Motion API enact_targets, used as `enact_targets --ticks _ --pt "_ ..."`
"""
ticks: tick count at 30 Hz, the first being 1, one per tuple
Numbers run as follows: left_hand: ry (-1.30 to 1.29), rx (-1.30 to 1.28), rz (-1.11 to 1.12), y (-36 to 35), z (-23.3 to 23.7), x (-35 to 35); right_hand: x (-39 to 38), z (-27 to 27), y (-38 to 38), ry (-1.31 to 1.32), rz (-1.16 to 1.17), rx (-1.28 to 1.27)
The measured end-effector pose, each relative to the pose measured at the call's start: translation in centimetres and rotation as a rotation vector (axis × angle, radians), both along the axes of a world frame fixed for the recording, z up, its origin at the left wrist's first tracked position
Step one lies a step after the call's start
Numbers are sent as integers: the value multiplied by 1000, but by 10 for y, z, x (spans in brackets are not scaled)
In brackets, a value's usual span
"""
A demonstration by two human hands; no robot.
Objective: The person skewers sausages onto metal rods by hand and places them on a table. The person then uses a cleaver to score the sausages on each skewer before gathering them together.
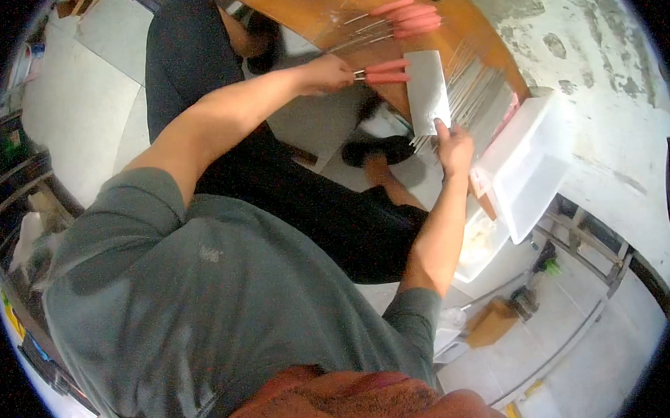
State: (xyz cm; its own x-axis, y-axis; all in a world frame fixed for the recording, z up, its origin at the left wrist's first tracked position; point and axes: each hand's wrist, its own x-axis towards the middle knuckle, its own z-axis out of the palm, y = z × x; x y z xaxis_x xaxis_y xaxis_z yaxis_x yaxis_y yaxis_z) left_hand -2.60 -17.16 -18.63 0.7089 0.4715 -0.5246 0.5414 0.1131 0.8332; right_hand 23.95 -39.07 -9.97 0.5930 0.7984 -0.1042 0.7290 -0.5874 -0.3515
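Our left hand's fingers grip two pink-ended sticks near the counter's edge, our right hand pinches the white sheet beside them, and a loosened hold could drop the sticks.

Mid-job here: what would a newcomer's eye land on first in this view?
Probably the pinkish-red pieces: a cluster on the brown tabletop, and a pair at the left hand. Next, the pale flat piece under the right thumb, beside a spread of thin sticks. The white plastic bin stands out to the right.
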Motion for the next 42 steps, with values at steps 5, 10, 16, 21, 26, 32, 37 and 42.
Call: enact_targets --ticks 5,10,16,21,26,32,37,42 --pt "22 60 -91 4 11 -3 5 -4 -5 266 -322 88" --pt "-2 384 -187 1 4 2 5 3 -6 166 -293 67" --pt "300 728 -295 -26 45 -2 0 0 -4 75 -257 39" --pt "276 792 -303 -29 34 0 1 -1 -4 158 -304 38" --pt "272 838 -293 -31 47 -2 1 -7 -2 183 -321 61" --pt "2 579 -425 -9 -14 9 -3 17 2 265 -375 113" --pt "-42 -383 -286 5 11 14 -13 5 7 177 -238 122" --pt "-38 -568 -136 5 0 9 -35 -20 24 261 -147 31"
